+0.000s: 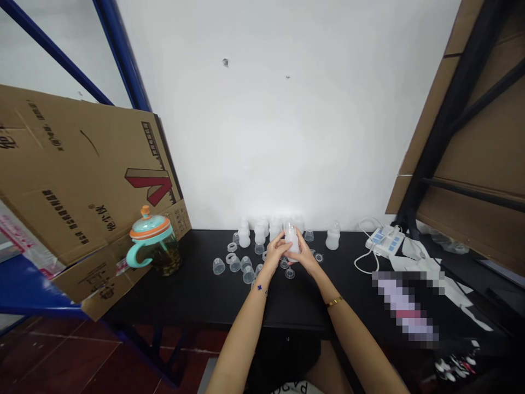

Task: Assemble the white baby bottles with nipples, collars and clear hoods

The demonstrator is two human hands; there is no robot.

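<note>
Both my hands are closed round one white, translucent baby bottle [291, 236], held upright over the black table. My left hand [279, 249] grips it from the left, and my right hand [304, 253] from the right. Behind it, several similar bottles [244, 235] stand near the wall, partly hidden by my hands. One more bottle [333, 236] stands apart to the right. Several clear plastic caps [219, 266] lie to the left of my hands. Pale rings [232, 247] and small clear discs [290, 273] are scattered close to my wrists.
A teal and orange lidded pitcher [158, 246] with dark contents stands at the left beside a big cardboard box [82, 180]. At the right lie a white power strip [385, 241] with cables and crumpled white paper [422, 262]. A black metal frame [447, 126] rises at the right.
</note>
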